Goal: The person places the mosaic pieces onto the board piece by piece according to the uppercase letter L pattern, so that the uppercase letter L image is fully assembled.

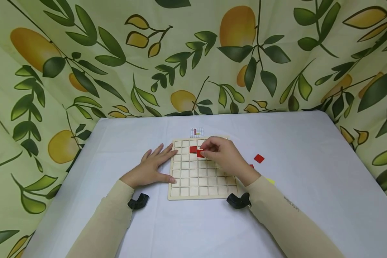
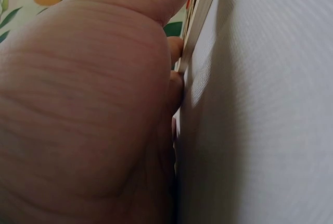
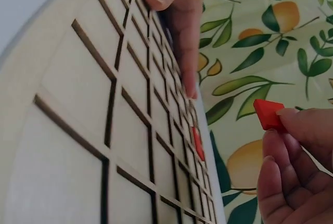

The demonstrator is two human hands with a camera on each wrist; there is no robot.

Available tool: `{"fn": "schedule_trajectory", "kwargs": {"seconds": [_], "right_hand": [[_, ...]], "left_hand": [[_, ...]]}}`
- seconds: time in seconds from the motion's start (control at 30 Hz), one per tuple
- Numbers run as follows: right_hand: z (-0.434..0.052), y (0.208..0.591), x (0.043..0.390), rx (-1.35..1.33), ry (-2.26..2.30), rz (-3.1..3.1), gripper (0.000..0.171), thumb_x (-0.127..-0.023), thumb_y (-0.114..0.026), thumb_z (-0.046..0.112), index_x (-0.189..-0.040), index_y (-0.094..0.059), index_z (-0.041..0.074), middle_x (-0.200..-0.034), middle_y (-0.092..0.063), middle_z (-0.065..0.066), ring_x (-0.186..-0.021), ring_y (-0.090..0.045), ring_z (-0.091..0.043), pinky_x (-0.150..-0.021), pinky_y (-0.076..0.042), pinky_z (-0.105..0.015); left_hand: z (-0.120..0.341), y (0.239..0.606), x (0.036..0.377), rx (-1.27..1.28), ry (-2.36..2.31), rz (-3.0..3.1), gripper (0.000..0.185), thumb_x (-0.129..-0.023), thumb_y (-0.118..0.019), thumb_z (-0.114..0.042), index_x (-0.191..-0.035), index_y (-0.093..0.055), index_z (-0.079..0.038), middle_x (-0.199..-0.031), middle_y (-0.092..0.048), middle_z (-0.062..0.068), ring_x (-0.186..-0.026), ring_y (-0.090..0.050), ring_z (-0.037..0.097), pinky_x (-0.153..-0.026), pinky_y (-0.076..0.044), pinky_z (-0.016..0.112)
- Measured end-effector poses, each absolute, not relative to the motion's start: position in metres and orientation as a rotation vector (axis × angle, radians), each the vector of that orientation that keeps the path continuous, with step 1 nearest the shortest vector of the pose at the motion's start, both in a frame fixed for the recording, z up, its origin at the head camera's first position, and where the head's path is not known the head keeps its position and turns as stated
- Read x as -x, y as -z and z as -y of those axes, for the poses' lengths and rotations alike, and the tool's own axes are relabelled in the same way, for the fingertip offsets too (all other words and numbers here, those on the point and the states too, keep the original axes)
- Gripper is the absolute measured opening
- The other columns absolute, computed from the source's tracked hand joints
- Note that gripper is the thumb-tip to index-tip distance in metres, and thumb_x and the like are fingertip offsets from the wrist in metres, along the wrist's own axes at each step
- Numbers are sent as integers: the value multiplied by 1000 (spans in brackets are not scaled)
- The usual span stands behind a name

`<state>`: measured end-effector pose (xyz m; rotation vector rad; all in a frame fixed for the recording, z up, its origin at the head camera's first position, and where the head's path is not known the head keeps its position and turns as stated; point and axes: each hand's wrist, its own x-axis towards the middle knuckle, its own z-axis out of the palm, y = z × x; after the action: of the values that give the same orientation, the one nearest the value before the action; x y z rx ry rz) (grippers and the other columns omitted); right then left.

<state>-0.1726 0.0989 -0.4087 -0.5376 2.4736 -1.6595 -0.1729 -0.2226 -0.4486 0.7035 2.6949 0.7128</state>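
Note:
A wooden grid board (image 1: 193, 182) with square recesses lies on the white table. One red square tile (image 1: 193, 149) sits in a cell toward the board's far side. My right hand (image 1: 224, 153) pinches another red square tile (image 3: 268, 114) between thumb and fingers; in the right wrist view this tile is held above the board's surface. My left hand (image 1: 153, 168) is spread along the board's left edge, its thumb and fingertips touching the frame. In the left wrist view, the palm (image 2: 83, 109) fills much of the picture and hides most of the board.
A small printed grid card (image 1: 197, 132) with red and yellow marks lies just beyond the board. To the right lie a loose red tile (image 1: 259, 158), another red tile (image 1: 252, 166) and a yellow piece (image 1: 271, 181), the last two partly hidden by the right arm. A fruit-patterned curtain (image 1: 193, 71) hangs behind.

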Motion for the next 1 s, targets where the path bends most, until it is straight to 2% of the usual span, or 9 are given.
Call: {"fn": "schedule_trajectory", "kwargs": {"seconds": [0.27, 0.47, 0.63, 0.83, 1.0], "right_hand": [[-82, 423, 186, 513, 1469, -2526, 7, -105, -75, 9, -107, -78, 15, -104, -73, 2, -98, -64, -22, -90, -55, -40], [-74, 430, 193, 547, 1359, -2555, 7, -105, -74, 8, -108, -78, 14, -106, -72, 2, -102, -64, -21, -96, -54, -40], [-71, 432, 196, 570, 1263, -2586, 8, -106, -73, 8, -109, -79, 13, -108, -71, 1, -101, -64, -21, -95, -54, -39], [-69, 430, 196, 602, 1235, -2604, 10, -108, -72, 18, -112, -79, 12, -109, -70, 1, -101, -64, -20, -94, -54, -40], [-70, 428, 196, 600, 1326, -2553, 22, -111, -67, 32, -117, -78, 15, -112, -71, 3, -102, -66, -20, -94, -54, -43]], "left_hand": [[221, 445, 172, -706, -712, -2686, 115, -82, -85, -72, -174, -34, -28, -181, -10, -7, -166, 5, 32, -126, 9, 64], [220, 443, 171, -715, -732, -2686, 114, -81, -87, -70, -173, -36, -27, -181, -12, -5, -166, 3, 33, -126, 9, 64], [220, 443, 171, -722, -738, -2682, 114, -81, -88, -69, -173, -36, -27, -181, -12, -5, -166, 3, 33, -126, 9, 64], [222, 444, 172, -717, -734, -2683, 114, -81, -87, -70, -173, -36, -27, -181, -11, -5, -166, 4, 33, -126, 9, 64], [223, 446, 173, -718, -724, -2687, 115, -80, -87, -71, -174, -35, -28, -181, -10, -6, -166, 5, 32, -126, 9, 64]]}}
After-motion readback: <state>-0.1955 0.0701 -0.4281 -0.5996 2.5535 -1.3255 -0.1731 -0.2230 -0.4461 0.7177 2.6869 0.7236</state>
